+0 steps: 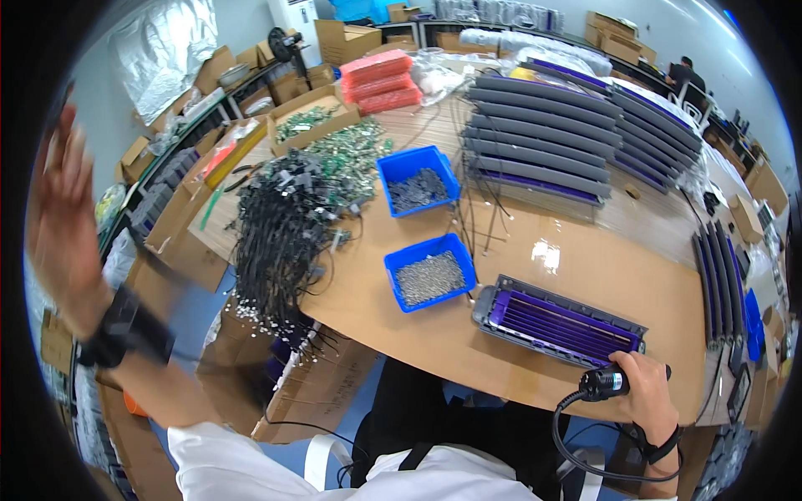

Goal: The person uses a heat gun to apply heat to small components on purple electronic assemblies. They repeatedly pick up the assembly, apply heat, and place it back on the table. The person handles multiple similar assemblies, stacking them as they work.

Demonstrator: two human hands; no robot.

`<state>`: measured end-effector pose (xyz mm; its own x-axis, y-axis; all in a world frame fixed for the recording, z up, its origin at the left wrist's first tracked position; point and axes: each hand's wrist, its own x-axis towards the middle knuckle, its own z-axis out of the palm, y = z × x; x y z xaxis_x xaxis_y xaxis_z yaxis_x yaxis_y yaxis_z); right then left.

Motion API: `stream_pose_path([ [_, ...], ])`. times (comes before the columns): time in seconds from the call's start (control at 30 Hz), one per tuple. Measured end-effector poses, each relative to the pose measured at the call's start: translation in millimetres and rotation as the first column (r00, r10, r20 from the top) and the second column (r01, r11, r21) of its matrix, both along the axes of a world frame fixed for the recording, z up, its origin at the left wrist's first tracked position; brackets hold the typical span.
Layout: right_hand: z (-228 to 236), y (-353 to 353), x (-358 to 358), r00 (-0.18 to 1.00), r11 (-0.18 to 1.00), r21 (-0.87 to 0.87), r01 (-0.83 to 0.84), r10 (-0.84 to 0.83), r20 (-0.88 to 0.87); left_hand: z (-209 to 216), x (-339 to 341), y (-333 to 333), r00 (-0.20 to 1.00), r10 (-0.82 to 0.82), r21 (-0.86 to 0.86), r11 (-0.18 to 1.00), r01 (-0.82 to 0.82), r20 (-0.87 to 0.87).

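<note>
1. At the near edge of the cardboard-covered bench (601, 242), a grey-and-purple slatted unit (560, 324) lay at a slant, between the nearer blue bin (418, 253) and the right hand (647, 388).
2. The right grip was closed around a black corded tool (603, 383), held nearly level by the unit's near right corner.
3. The left hand (67, 217) was raised at the far left, well apart from the unit. Its grip looked wide and empty, though blur and the dark rim left the fingertips unclear.
4. The step in hand appeared to be tool work on the unit, at a pause. The tool's cord end faced left, so the next move would probably call for turning its other end toward the unit and steadying the frame with the left hand.
5. The nearer bin held small metal pieces; a farther blue bin (409, 163) held grey parts.
6. Left of the bins lay black cables (276, 225), their white ends hanging over the edge, with green boards (351, 167) behind. Stacked grey panels (535, 142) filled the far side.
7. The looping cord (561, 442) seemed the likeliest thing to snag.
</note>
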<state>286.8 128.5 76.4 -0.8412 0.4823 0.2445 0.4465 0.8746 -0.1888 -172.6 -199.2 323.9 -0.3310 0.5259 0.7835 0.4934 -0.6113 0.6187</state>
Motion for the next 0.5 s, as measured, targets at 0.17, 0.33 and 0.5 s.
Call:
stream_pose_path([
  [0.17, 23, -5, 3, 0.999, 0.996, -0.089, 0.001, 0.002, 0.041, -80, 54, -15, 0.923, 0.384, -0.376, 0.858, -0.350, 0.019],
  [0.33, 49, 1, -5, 0.993, 0.986, -0.164, 0.016, -0.035, -0.114, -168, 125, 61, 0.902, 0.255, -0.647, 0.761, 0.035, 0.349],
  [0.5, 82, -2, -66, 0.953, 0.951, -0.245, -0.187, 0.116, -0.279, -235, 148, 117, 0.736, 0.083, -0.536, 0.741, 0.405, 0.671],
])
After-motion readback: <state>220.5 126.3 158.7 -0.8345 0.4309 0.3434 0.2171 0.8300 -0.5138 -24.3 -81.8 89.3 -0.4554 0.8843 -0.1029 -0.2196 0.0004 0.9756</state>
